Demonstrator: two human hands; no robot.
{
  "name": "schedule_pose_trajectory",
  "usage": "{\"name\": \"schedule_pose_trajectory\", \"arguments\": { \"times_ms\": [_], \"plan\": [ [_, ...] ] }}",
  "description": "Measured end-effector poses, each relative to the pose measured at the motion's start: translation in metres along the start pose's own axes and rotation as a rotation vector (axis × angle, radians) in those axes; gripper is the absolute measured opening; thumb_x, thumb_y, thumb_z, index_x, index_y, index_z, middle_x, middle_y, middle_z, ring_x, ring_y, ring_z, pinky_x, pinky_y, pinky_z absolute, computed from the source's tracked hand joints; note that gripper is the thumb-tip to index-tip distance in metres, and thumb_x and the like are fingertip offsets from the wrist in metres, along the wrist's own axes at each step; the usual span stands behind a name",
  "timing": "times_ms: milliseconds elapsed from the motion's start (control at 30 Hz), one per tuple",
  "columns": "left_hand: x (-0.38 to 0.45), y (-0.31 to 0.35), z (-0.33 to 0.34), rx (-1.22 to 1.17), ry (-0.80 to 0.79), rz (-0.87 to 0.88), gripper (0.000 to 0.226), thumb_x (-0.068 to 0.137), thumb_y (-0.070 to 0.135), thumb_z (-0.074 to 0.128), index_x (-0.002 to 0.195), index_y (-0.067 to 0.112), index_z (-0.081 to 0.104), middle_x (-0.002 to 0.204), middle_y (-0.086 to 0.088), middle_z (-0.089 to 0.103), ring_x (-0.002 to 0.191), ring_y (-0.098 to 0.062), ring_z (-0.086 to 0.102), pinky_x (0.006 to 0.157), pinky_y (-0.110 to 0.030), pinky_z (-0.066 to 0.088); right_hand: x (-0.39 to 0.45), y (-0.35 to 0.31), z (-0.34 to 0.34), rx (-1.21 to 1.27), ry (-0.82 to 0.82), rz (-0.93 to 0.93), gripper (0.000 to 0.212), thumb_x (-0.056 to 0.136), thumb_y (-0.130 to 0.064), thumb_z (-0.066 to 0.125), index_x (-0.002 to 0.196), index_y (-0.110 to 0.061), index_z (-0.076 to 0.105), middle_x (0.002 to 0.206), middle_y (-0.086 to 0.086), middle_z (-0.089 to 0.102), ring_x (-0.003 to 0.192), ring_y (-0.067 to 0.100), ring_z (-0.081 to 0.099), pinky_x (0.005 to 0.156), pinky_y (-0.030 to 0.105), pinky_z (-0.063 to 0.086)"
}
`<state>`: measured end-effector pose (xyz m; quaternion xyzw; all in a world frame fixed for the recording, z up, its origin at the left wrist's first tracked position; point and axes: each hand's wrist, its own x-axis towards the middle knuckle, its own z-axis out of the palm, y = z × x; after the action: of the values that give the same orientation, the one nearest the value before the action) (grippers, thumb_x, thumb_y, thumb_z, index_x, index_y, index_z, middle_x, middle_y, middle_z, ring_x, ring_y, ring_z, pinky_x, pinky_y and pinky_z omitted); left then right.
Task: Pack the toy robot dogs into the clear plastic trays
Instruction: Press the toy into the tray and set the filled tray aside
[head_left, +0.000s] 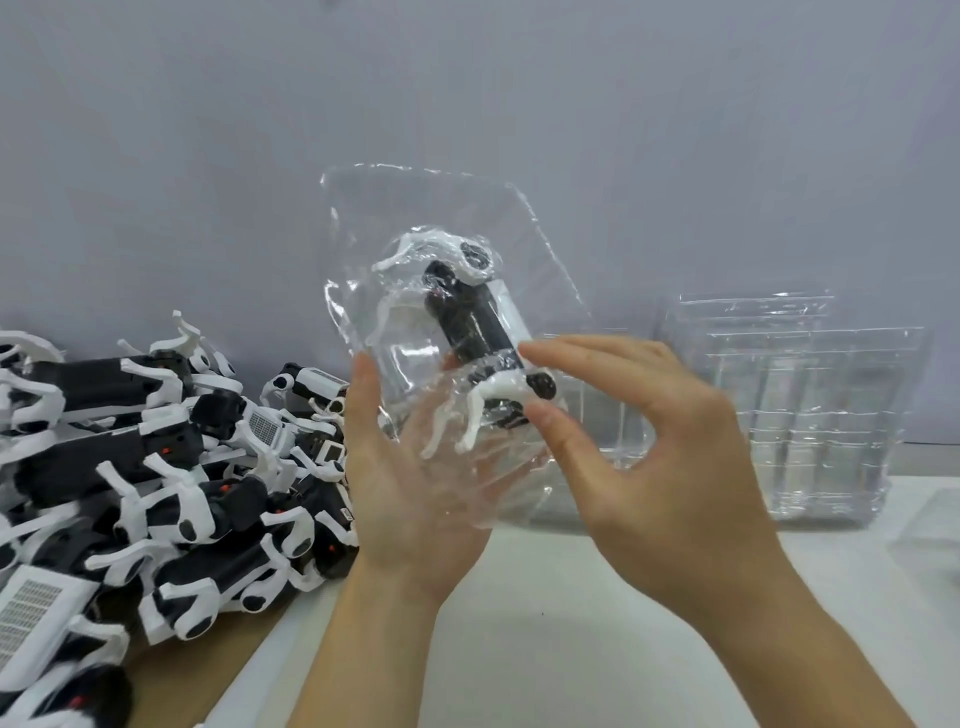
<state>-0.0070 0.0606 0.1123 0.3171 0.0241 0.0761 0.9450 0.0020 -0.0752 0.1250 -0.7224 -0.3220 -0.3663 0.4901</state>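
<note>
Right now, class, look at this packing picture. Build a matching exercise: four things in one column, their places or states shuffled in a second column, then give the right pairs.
Things:
1. clear plastic tray
2. toy robot dog
3. pile of toy robot dogs
4. stack of empty clear trays

Places or states:
A. heaped at the left
B. raised off the table, held up by the left hand
C. standing at the right, against the wall
D. lying in the tray, its white leg at the right hand fingertips

Pairs: 1-B, 2-D, 3-A, 4-C

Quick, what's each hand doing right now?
Left hand: open, supporting the tray from underneath.
Right hand: pinching the toy dog in the tray.
</note>
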Motion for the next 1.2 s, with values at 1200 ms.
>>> {"name": "schedule_pose_trajectory", "arguments": {
  "times_ms": [1200],
  "plan": [
    [0.008, -0.02, -0.012, 0.305, -0.349, -0.196, 0.08, 0.049, 0.061, 0.091, 0.113, 0.017, 0.076, 0.117, -0.014, 0.073, 0.099, -0.03, 0.073, 0.07, -0.038, 0.061, 0.006, 0.022, -0.027, 0.129, 0.126, 0.233, 0.03, 0.083, -0.023, 0.079, 0.101, -0.037, 0.059, 0.094, -0.016, 0.062, 0.084, 0.009, 0.065, 0.066, 0.013, 0.05]
  ]
}}
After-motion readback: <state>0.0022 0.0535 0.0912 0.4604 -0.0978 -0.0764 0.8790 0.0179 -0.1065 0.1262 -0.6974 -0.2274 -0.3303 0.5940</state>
